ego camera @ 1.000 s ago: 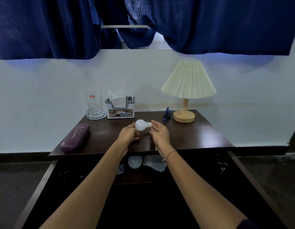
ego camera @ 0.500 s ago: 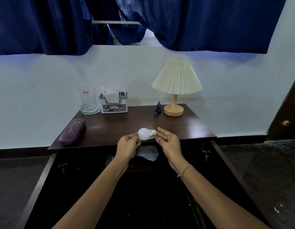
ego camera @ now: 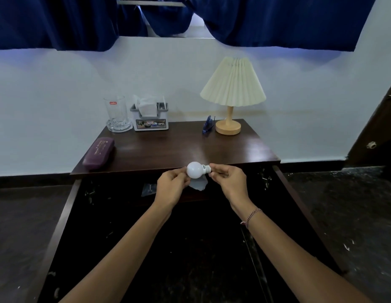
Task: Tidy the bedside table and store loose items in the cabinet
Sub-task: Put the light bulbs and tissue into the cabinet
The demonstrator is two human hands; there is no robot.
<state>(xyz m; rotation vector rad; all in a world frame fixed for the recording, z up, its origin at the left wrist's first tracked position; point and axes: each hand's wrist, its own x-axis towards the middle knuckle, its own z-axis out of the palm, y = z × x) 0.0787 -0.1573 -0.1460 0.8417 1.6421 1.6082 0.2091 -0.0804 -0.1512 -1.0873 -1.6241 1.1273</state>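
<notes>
Both hands are gripping a white bulb [ego camera: 194, 172] — left hand [ego camera: 171, 187] pinching the globe, right hand [ego camera: 230, 181] pinching its base — just past the bedside table [ego camera: 190, 149] front edge.

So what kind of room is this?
Probably a bedroom: a small dark bedside table carries a pleated-shade lamp, a tissue box and a glass, with blue curtains above.

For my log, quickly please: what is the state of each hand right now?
Left hand: holds the light bulb by its round end.
Right hand: pinches the base of the same bulb.
</notes>
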